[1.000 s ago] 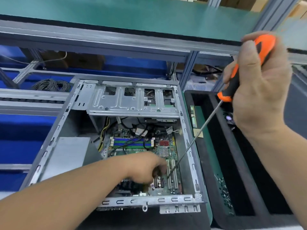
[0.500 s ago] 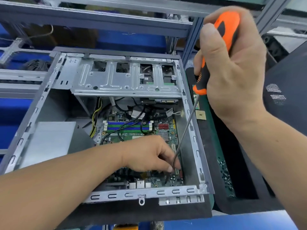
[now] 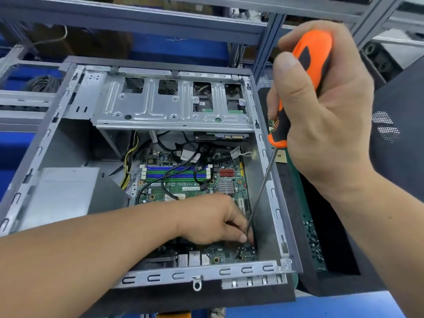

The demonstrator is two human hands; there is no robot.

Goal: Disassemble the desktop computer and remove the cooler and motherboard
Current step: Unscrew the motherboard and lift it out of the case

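An open grey computer case lies on its side with a green motherboard inside. My right hand grips the orange and black handle of a long screwdriver. Its thin shaft slants down into the case, and the tip meets the board near its lower right corner. My left hand reaches into the case, and its fingertips pinch the shaft just above the tip. No cooler shows on the board; my left forearm hides the board's lower left part.
A silver drive cage spans the top of the case, and a grey power supply box fills the left side. Black cables cross the blue and green memory slots. A black tray with several loose screws stands right of the case.
The screwdriver tip has moved rightward across the board to its lower right corner. My left hand has followed and now pinches the shaft. The view has closed in on the case.
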